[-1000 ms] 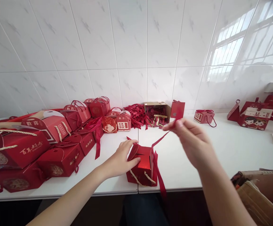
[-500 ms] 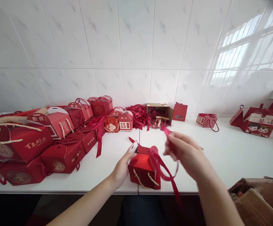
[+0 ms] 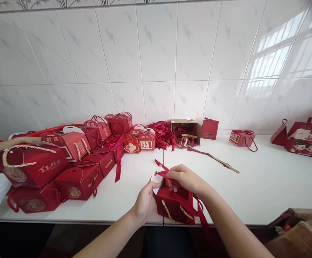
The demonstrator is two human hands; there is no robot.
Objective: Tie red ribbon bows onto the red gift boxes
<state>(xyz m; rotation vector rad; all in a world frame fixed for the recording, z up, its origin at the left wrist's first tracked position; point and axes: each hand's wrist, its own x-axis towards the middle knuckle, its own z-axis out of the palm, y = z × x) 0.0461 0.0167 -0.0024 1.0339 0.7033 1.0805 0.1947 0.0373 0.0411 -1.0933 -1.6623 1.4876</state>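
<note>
Ribbon (image 3: 161, 166) your right hand (image 3: 187, 181) pinches should lie flat; your left hand (image 3: 144, 203) grips the box (image 3: 175, 207) at the table's (image 3: 137, 168) front edge.

A smooth card box (image 3: 173, 212) with a soft sheen stands near on a smooth white tabletop (image 3: 266, 186), its handles (image 3: 186, 212) of rough twisted cord, beside glossy, satin-like cloth ribbon (image 3: 204, 219). At left, stacked paperboard boxes (image 3: 72, 179) carry metallic-looking gold print (image 3: 50, 165); far off, a carton (image 3: 184, 122) of matt cardboard sits before shiny, marble-patterned wall tiles (image 3: 199, 46).
</note>
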